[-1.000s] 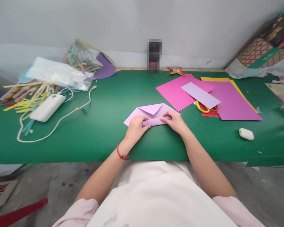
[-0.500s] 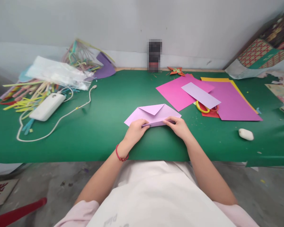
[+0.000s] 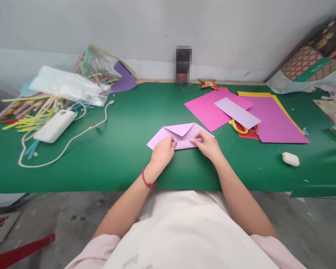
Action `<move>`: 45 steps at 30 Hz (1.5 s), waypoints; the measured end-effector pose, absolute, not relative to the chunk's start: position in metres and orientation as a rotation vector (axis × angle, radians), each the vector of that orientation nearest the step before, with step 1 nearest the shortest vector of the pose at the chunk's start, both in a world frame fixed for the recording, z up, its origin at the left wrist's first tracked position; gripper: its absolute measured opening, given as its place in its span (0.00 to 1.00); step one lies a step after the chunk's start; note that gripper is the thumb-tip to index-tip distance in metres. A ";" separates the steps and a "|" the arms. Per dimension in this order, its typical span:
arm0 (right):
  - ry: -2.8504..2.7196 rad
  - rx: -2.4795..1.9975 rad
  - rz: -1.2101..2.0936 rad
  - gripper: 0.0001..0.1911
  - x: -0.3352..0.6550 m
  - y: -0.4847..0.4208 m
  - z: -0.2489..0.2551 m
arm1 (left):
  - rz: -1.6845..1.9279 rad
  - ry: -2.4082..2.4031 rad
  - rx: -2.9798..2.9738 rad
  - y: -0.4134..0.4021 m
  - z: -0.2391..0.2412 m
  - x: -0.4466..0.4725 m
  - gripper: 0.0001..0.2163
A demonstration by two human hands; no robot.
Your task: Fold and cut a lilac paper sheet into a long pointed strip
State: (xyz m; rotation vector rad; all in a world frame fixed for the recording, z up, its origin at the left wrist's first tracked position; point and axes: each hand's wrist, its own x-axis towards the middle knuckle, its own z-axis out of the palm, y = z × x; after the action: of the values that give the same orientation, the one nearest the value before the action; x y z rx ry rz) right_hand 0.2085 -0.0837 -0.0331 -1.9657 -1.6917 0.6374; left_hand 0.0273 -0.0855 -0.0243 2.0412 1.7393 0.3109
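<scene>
A light purple sheet of paper point(image 3: 184, 145), partly folded, lies on the green table in front of me. Its far edge has a triangular flap pointing toward me, and the near edge is turned up in a narrow strip. My left hand point(image 3: 162, 151) is closed on the left part of that strip, thumb and fingers at the fold. On the right part, my right hand point(image 3: 208, 146) pinches the same strip. A stretch of the strip shows between the hands; the paper under the fingers is hidden.
To the right lie a pink sheet point(image 3: 204, 108), a pale purple strip point(image 3: 238, 113), yellow-handled scissors point(image 3: 239, 127), a purple sheet point(image 3: 280, 123) and a white case point(image 3: 291, 159). At left are a white power bank point(image 3: 55, 126) with its cable and many paper strips point(image 3: 28, 121).
The near edge of the paper now lies folded over as a flatter strip. Both hands have moved slightly closer together and a little farther from me.
</scene>
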 end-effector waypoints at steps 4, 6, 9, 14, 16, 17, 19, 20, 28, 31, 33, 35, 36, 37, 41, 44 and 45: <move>-1.724 -2.031 0.681 0.07 0.207 -0.075 -0.027 | 0.231 1.922 2.176 -0.090 -0.024 0.032 0.08; -1.742 -2.054 0.724 0.07 0.207 -0.070 -0.024 | 0.279 2.033 2.264 -0.093 -0.028 0.033 0.11; -1.779 -2.064 0.772 0.08 0.207 -0.064 -0.022 | 0.441 1.888 2.524 -0.099 -0.037 0.035 0.10; -1.801 -2.066 0.795 0.09 0.207 -0.062 -0.021 | 0.569 1.633 2.618 -0.104 -0.050 0.038 0.09; -1.796 -2.085 0.787 0.08 0.207 -0.062 -0.021 | 0.576 1.667 2.577 -0.103 -0.051 0.039 0.08; -1.795 -2.093 0.786 0.08 0.207 -0.063 -0.021 | 0.572 1.680 2.565 -0.103 -0.051 0.039 0.08; -1.797 -2.101 0.789 0.08 0.207 -0.062 -0.020 | 0.562 1.684 2.560 -0.101 -0.050 0.039 0.08; -1.802 -2.101 0.793 0.08 0.207 -0.062 -0.020 | 0.559 1.680 2.559 -0.100 -0.050 0.038 0.08; -1.823 -2.108 0.857 0.09 0.207 -0.058 -0.018 | 0.495 1.646 2.492 -0.093 -0.044 0.033 0.08; -1.829 -2.119 0.862 0.09 0.206 -0.057 -0.016 | 0.470 1.659 2.472 -0.091 -0.044 0.033 0.08; -1.829 -2.126 0.862 0.09 0.205 -0.057 -0.014 | 0.458 1.672 2.463 -0.091 -0.043 0.033 0.07; -1.829 -2.137 0.865 0.09 0.204 -0.057 -0.013 | 0.429 1.679 2.461 -0.090 -0.041 0.034 0.07; -1.829 -2.143 0.865 0.09 0.204 -0.056 -0.013 | 0.403 1.682 2.464 -0.089 -0.039 0.035 0.06; -1.830 -2.147 0.865 0.09 0.205 -0.056 -0.013 | 0.371 1.685 2.470 -0.089 -0.038 0.035 0.06; -1.844 -2.153 0.873 0.09 0.205 -0.054 -0.013 | 0.289 1.696 2.505 -0.089 -0.035 0.037 0.05; -1.856 -2.151 0.879 0.10 0.205 -0.053 -0.013 | 0.323 1.716 2.501 -0.091 -0.038 0.037 0.06; -1.857 -2.149 0.878 0.10 0.205 -0.052 -0.013 | 0.349 1.723 2.494 -0.092 -0.040 0.037 0.06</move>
State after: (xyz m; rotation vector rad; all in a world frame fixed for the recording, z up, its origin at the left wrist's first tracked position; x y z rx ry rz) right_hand 0.2055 -0.0524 -0.0126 -2.1492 -1.8569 0.8785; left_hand 0.0367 -0.0920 -0.0398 2.4944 1.7228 0.3489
